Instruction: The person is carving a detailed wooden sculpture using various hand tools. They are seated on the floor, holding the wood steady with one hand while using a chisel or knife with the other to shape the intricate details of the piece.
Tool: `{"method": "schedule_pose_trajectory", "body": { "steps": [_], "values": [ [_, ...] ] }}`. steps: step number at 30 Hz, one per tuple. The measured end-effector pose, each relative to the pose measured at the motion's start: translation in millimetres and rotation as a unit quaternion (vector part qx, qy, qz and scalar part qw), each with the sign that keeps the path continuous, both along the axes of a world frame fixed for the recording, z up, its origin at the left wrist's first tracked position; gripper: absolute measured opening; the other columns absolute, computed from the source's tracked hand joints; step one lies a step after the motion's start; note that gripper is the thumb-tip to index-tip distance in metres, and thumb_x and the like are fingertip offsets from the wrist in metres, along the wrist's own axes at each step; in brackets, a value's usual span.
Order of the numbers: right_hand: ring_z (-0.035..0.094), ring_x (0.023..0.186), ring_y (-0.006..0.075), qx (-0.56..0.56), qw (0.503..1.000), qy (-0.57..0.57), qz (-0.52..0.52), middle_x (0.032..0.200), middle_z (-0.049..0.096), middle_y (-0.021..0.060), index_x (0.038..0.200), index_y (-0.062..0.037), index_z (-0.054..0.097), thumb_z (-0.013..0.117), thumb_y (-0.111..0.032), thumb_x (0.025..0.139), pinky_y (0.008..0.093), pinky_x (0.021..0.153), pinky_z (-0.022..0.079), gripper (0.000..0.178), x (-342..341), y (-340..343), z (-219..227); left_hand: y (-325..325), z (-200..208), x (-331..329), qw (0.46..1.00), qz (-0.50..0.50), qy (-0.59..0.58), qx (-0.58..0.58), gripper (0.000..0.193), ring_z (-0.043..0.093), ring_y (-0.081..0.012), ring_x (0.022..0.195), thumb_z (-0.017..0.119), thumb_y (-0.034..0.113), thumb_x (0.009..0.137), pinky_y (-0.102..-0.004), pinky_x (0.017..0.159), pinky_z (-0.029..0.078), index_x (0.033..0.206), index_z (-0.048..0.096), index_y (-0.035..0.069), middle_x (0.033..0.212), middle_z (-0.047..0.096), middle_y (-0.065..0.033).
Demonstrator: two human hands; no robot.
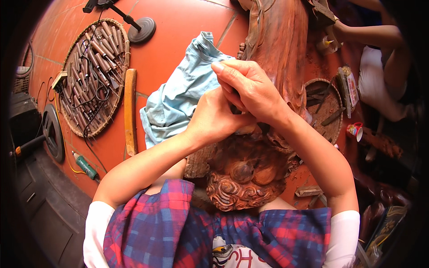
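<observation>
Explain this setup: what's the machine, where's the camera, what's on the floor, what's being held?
There is no machine: these are a person's own bare hands. The single picture comes from a wide fisheye camera worn on the head, looking down, so straight edges bend near the rim.

The left hand and right hand are close together over a reddish-brown wood carving. Whether anything small is between the fingers, I can't tell.

On the orange tiled floor, to the left, are a round basket full of wooden-handled tools, a curved wooden strip and a green tool. A light blue cloth lies beside the carving. At upper right, another person's arm reaches in.
</observation>
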State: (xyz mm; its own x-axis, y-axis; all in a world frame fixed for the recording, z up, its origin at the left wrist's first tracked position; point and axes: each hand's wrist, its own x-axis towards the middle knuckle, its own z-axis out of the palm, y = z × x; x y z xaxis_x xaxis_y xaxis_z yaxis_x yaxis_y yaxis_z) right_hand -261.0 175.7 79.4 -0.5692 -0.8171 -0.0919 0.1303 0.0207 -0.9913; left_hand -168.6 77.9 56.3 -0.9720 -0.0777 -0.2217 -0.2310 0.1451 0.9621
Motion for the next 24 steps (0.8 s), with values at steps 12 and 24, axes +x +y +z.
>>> {"method": "schedule_pose_trajectory", "body": {
  "steps": [12, 24],
  "values": [
    [0.034, 0.065, 0.0069, 0.036, 0.996, 0.042, -0.069, 0.063, 0.036, -0.0009, 0.072, 0.0016, 0.046, 0.055, -0.023, 0.102, 0.0300, 0.053, 0.033, 0.040, 12, 10, 19, 6, -1, 4, 0.995, 0.017, 0.094, -0.026, 0.038, 0.071, -0.0295, 0.082, 0.084, 0.022, 0.069, -0.0386, 0.073, 0.055, 0.093, 0.065, -0.001, 0.083, 0.071, -0.0141],
    [0.034, 0.062, 0.0036, 0.096, 0.989, -0.099, -0.056, 0.062, 0.039, -0.0055, 0.072, -0.0003, 0.049, 0.057, -0.022, 0.102, 0.0268, 0.050, 0.031, 0.038, 3, 6, 11, 1, 6, 0, 0.996, -0.009, 0.042, -0.075, 0.037, 0.071, -0.0287, 0.078, 0.085, 0.021, 0.068, -0.0382, 0.071, 0.054, 0.089, 0.062, 0.001, 0.080, 0.070, -0.0125]
  ]
}}
